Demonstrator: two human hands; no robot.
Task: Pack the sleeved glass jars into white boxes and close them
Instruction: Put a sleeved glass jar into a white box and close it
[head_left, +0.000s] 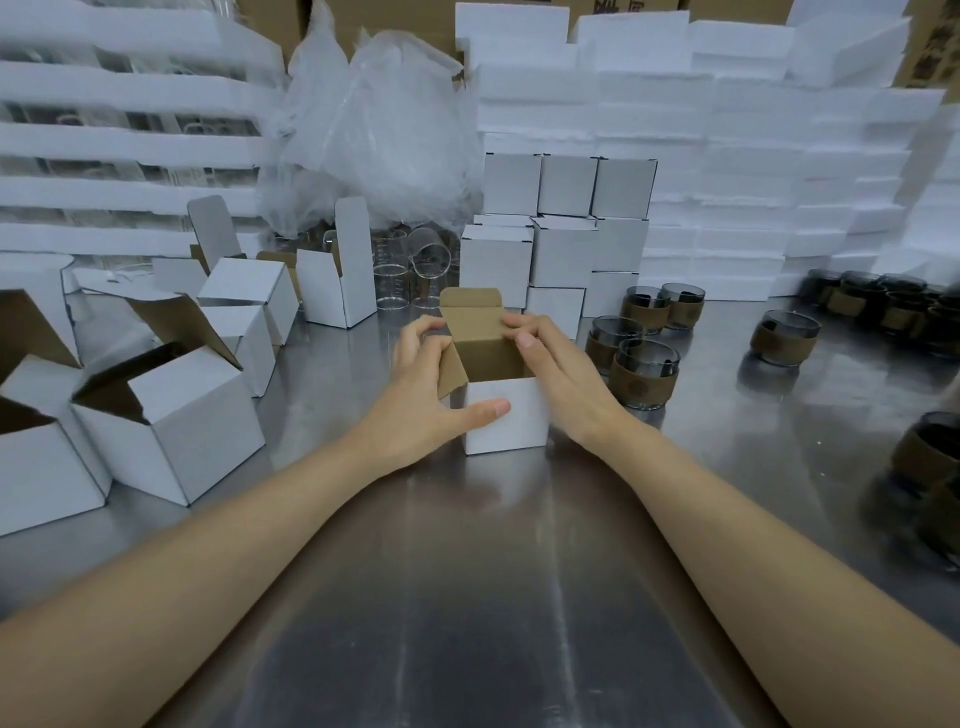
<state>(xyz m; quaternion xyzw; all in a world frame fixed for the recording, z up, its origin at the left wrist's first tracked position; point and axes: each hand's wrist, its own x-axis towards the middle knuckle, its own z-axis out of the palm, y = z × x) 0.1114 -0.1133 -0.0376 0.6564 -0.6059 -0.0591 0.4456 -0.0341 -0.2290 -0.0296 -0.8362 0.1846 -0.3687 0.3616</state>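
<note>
- Standing upright at the middle of the steel table (467, 597), the white box (506, 421) had its top open and its lid flap (470, 301) raised on the far side; no jar showed inside.
- The left hand (421, 384) gripped the box's left flap, thumb across the front face; the right hand (556, 374) curled over its right top edge.
- The nearest sleeved glass jar (644, 376) stood upright just right of the right hand, judged the nearer hand for the pick.
- Open boxes (171, 415) lay to the left; closed boxes (563, 228) were stacked behind.
</note>
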